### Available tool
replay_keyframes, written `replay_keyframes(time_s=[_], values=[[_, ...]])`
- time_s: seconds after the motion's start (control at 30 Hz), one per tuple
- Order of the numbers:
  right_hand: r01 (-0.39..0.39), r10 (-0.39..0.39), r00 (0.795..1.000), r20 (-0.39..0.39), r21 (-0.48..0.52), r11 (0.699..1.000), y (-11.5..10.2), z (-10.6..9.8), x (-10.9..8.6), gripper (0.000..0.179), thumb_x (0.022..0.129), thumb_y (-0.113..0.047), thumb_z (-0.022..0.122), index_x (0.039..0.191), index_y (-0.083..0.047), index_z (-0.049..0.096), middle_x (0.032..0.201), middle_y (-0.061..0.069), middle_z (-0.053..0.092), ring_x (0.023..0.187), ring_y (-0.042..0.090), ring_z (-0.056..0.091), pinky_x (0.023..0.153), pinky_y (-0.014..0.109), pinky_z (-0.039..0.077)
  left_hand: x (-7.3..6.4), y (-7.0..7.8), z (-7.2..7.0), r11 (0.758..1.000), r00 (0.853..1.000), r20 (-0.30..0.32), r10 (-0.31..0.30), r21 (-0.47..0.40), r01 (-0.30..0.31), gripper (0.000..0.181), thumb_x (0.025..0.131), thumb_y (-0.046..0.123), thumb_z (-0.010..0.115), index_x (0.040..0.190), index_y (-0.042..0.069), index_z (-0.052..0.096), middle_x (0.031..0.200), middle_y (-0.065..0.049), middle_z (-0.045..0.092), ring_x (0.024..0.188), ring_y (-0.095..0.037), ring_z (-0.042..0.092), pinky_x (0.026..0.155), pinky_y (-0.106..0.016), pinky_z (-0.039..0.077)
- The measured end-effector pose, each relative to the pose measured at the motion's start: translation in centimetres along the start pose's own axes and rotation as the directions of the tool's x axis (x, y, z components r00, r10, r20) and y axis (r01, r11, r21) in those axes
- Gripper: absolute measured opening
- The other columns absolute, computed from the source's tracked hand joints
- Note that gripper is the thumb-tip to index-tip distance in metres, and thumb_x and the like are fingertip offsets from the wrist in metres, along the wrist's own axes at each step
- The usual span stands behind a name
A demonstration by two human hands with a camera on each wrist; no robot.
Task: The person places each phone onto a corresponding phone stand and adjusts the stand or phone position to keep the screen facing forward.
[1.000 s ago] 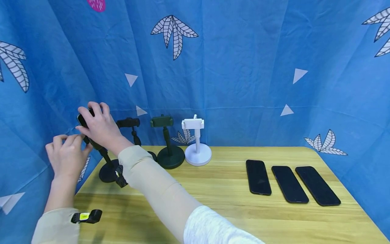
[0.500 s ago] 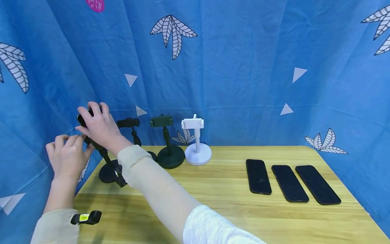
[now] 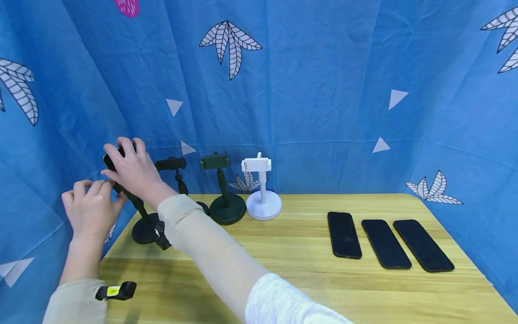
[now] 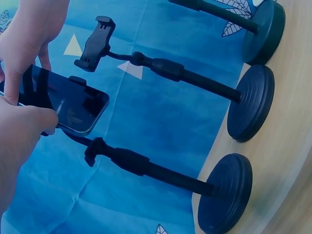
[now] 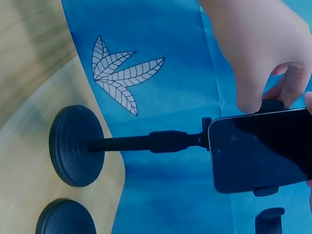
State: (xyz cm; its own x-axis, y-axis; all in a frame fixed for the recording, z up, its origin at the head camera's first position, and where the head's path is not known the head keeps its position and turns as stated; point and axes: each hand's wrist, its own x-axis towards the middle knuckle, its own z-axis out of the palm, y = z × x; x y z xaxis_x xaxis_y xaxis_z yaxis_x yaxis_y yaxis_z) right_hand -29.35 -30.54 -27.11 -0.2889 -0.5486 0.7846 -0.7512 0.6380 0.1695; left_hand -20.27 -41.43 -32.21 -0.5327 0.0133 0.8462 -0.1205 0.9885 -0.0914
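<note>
A black smartphone [image 5: 253, 151] sits in the clamp [image 5: 266, 191] of the leftmost black phone stand [image 4: 129, 161], screen outward and high above the base. My right hand [image 3: 135, 168] holds the phone from above, fingers over its top side and thumb below them. Beside it, my left hand [image 3: 91, 207] pinches the clamp at the phone's left edge with thumb and curled fingers, as the right wrist view shows. The phone is largely hidden behind my hands in the head view. Right of this stand is another black stand [image 4: 168, 69], its clamp holding no phone.
A dark green phone stand [image 3: 227, 209] and a white one [image 3: 263, 204] continue the row along the table's back. Three black phones [image 3: 344, 235] lie flat on the right side of the wooden table [image 3: 299, 279]. A blue patterned curtain [image 3: 323, 90] hangs close behind.
</note>
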Motion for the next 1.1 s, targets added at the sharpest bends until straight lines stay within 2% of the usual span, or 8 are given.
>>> replay_keyframes(time_s=[0.3,0.53,0.63,0.83,1.1], values=[[0.001,-0.001,0.999,-0.043,0.019,1.0,0.02,0.1,-0.14,0.052,0.095,-0.057,0.051,0.133,-0.022,0.051,0.136,0.005,0.051,0.127,0.017,0.048,0.117,0.035,0.031,-0.2,0.06,0.15,1.0,1.0,-0.007,0.013,-0.009,-0.014,0.044,0.079,0.016,0.078,0.11,-0.01,0.062,0.102,-0.031,0.066,0.104,-0.046,0.049,0.082,-0.06,0.036],[-0.012,0.012,0.999,-0.048,-0.011,1.0,0.24,0.01,-0.17,0.054,0.094,-0.059,0.05,0.133,-0.022,0.052,0.135,0.004,0.052,0.126,0.016,0.047,0.115,0.034,0.033,-0.11,0.25,0.49,0.998,0.995,-0.09,0.037,-0.054,-0.042,0.04,0.075,0.013,0.079,0.106,-0.009,0.065,0.098,-0.03,0.067,0.101,-0.046,0.051,0.079,-0.06,0.036],[-0.016,0.015,0.999,-0.052,-0.012,1.0,0.33,0.0,-0.21,0.053,0.094,-0.059,0.05,0.133,-0.023,0.052,0.135,0.003,0.052,0.126,0.015,0.047,0.115,0.034,0.033,-0.15,0.32,0.59,0.997,0.994,-0.103,0.037,-0.066,-0.044,0.039,0.075,0.012,0.078,0.106,-0.008,0.065,0.099,-0.029,0.067,0.1,-0.046,0.051,0.079,-0.06,0.036],[-0.011,0.012,0.999,-0.05,0.011,1.0,0.24,0.1,-0.32,0.053,0.094,-0.058,0.052,0.133,-0.022,0.052,0.135,0.004,0.051,0.126,0.016,0.048,0.114,0.033,0.034,-0.49,0.3,0.49,0.998,0.997,-0.069,0.025,-0.062,-0.029,0.04,0.078,0.014,0.078,0.109,-0.007,0.064,0.104,-0.028,0.067,0.102,-0.046,0.05,0.08,-0.06,0.036],[-0.016,0.017,0.999,-0.035,0.022,1.0,-0.05,-0.04,-0.31,0.052,0.095,-0.058,0.05,0.134,-0.023,0.05,0.136,0.005,0.049,0.124,0.019,0.048,0.111,0.031,0.038,-0.88,0.07,0.75,0.997,0.996,-0.088,0.025,-0.065,-0.031,0.042,0.085,0.025,0.068,0.11,-0.008,0.063,0.102,-0.03,0.066,0.098,-0.047,0.049,0.077,-0.062,0.036]])
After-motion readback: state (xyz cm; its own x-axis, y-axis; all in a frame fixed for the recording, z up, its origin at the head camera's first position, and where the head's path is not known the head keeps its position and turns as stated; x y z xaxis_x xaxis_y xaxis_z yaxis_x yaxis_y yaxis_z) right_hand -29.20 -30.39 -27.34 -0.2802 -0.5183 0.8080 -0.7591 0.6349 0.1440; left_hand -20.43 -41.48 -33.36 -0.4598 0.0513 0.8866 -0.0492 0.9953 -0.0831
